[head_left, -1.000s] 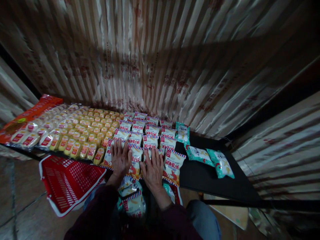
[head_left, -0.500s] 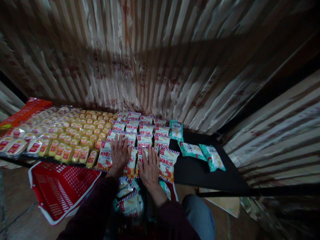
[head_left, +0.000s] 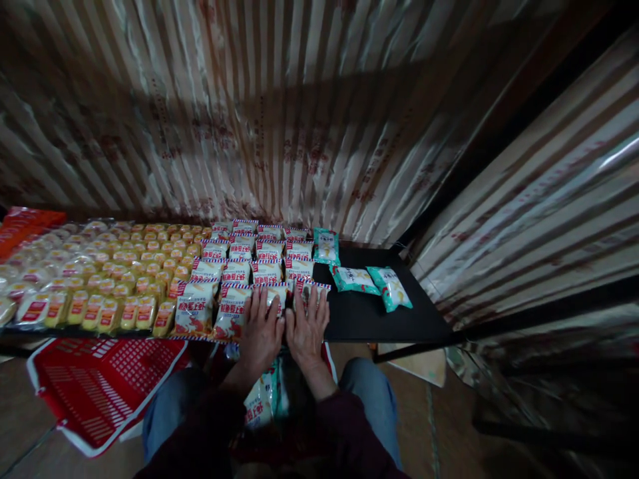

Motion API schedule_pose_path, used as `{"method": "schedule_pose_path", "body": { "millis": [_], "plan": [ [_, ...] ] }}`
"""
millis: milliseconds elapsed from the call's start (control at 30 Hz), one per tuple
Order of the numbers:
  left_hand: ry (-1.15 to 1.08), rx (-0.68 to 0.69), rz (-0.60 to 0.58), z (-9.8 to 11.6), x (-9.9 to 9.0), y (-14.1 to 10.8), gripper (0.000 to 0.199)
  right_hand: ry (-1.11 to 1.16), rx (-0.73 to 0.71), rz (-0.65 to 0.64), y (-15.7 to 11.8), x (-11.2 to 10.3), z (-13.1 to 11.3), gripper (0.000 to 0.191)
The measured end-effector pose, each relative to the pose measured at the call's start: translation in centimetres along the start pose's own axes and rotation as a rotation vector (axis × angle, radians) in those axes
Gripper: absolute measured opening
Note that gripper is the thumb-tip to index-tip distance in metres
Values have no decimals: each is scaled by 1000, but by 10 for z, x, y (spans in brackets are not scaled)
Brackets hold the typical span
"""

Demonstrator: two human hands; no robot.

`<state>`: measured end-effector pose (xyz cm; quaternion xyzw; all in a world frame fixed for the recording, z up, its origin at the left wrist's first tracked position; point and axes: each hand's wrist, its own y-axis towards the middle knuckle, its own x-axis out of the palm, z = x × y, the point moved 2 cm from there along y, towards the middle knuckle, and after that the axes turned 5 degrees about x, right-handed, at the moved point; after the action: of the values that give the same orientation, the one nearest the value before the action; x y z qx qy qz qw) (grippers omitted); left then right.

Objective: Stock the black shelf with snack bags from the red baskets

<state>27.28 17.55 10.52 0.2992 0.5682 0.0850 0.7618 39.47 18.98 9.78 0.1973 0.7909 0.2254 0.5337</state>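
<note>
Rows of red-and-white snack bags with striped top edges lie on a black shelf. My left hand lies flat, fingers spread, over the third bag of the front row. Right beside it, my right hand rests with straight fingers on the rightmost front bag. The thumbs almost meet; neither hand grasps a bag. Both hands hide much of the bags under them. Below my wrists, more snack bags, some green, sit between my knees.
Left of the bags stand many yellow-wrapped small cakes and an orange package. Green snack bags lie toward the shelf's right end. A red basket stands on the floor at left. Striped sheeting hangs behind.
My left hand has moved right along the front row and now lies close beside my right hand. My right hand has shifted onto the rightmost front bag. The camera view has turned slightly right.
</note>
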Motion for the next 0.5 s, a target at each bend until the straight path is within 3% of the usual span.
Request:
{"method": "schedule_pose_path", "body": {
  "millis": [167, 500],
  "plan": [
    [18, -18, 0, 5, 11, -6, 48, 4, 106, -20, -3, 6, 26, 46],
    [-4, -72, 97, 13, 20, -10, 52, 117, -13, -98, 2, 12, 25, 44]
  ]
}}
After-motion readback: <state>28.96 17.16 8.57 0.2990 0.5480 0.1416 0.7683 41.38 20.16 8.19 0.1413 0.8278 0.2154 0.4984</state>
